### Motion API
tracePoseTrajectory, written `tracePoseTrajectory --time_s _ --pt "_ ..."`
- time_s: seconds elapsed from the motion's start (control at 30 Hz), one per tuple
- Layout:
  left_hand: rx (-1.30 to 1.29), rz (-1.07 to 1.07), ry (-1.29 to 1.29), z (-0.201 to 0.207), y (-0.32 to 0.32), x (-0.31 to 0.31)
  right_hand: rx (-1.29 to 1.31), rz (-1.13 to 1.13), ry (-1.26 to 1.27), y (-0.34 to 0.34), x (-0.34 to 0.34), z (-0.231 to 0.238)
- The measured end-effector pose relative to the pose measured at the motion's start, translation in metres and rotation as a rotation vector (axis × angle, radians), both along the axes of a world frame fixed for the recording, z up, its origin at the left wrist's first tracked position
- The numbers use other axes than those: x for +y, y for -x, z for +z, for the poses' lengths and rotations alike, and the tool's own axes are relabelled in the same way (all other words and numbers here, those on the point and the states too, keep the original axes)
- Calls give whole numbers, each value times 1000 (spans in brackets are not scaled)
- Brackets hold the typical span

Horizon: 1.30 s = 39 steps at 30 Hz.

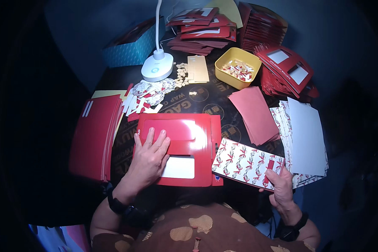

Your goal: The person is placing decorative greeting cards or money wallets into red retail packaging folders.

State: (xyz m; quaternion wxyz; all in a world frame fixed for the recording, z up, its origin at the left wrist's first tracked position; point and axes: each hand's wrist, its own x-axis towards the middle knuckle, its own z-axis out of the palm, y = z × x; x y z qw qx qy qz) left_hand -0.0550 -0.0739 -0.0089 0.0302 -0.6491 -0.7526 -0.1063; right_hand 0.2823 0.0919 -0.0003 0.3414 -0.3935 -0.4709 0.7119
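A red cardboard sleeve (203,155) with two window areas lies flat in front of me. One window is pinkish red and the lower one is white. My left hand (148,158) rests flat on the sleeve, its fingers apart across the red window. My right hand (283,187) grips the right end of a white card wallet (241,161) printed with red bows and green sprigs. The thumb lies on top, by a small red strip (271,164); the other fingers are mostly hidden underneath. The wallet tilts down to the right, its left end close to the sleeve's right edge.
Red folders (94,138) are stacked at left beside paper scraps (149,94) and a white lamp (157,67). A yellow tub (222,75) holds small bits. Pink envelopes (254,113), pale sheets (306,138) and red sleeves (281,67) stand right; more red stacks (201,31) stand behind.
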Motion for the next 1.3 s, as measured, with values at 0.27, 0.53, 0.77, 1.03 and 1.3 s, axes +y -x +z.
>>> tracePoseTrajectory --time_s 0.27,0.53,0.77,1.03,1.3 --pt "66 25 -98 -3 -3 4 17 40 29 4 -2 -10" --pt "155 16 -139 -10 -5 6 98 98 160 17 -5 -9" --pt "182 21 -140 -9 -6 5 141 127 159 23 -10 -12" --pt "163 2 -167 -11 -9 0 174 111 182 25 -18 -16" --pt "162 -16 -148 -10 -14 -2 184 92 230 15 -28 -20"
